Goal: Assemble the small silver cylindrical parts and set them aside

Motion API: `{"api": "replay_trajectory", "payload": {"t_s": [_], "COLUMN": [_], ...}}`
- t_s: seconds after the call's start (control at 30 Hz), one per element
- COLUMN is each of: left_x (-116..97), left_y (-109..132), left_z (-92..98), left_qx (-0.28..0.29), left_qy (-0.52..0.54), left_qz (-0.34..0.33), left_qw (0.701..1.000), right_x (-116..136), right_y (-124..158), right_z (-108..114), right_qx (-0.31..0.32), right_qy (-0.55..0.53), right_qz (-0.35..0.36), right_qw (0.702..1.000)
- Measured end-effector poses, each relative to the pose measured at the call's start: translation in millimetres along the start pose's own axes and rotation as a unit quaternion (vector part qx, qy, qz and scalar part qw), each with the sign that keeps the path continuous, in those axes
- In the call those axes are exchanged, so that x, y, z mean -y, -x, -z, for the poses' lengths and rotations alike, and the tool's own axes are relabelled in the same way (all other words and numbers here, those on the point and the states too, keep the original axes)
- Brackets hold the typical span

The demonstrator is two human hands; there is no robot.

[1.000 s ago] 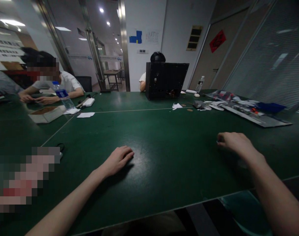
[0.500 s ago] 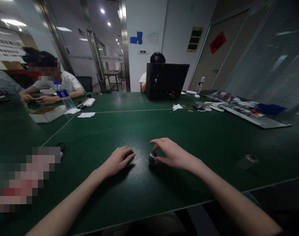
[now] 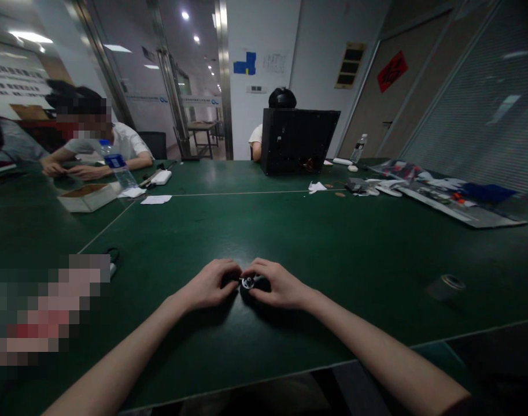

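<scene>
The right hand had its thumb and fingers closed around a small dark part at the near middle of the green table. The left hand, half curled, was just left of it, its grip unclear; a metallic cylinder stood right.

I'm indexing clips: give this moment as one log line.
right hand: holding round part | left hand: beside part, contact unclear | cylinder: on table, right side

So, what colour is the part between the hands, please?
The part looks black with silver on top, head view.
</scene>
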State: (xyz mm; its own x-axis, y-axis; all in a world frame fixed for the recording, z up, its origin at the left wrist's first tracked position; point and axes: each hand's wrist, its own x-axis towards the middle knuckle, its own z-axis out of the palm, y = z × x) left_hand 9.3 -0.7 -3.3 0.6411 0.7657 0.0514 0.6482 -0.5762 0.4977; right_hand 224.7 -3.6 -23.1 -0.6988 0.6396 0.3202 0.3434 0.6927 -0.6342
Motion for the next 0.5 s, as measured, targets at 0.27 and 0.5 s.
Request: {"api": "replay_trajectory", "payload": {"t_s": [0.27, 0.5], "left_x": [-6.8, -6.5], "left_y": [3.0, 3.8], "left_z": [-0.9, -0.9], "left_qx": [0.023, 0.037], "left_qy": [-0.007, -0.021], "left_qz": [-0.013, -0.027], "left_qw": [1.0, 0.999], "right_x": [2.5, 0.6], "right_y": [-0.4, 0.3], "right_z": [-4.1, -6.5], "right_qx": [-0.007, -0.003], "right_qy": [0.029, 0.04], "right_qz": [-0.024, -0.046], "right_qw": [0.999, 0.998]}}
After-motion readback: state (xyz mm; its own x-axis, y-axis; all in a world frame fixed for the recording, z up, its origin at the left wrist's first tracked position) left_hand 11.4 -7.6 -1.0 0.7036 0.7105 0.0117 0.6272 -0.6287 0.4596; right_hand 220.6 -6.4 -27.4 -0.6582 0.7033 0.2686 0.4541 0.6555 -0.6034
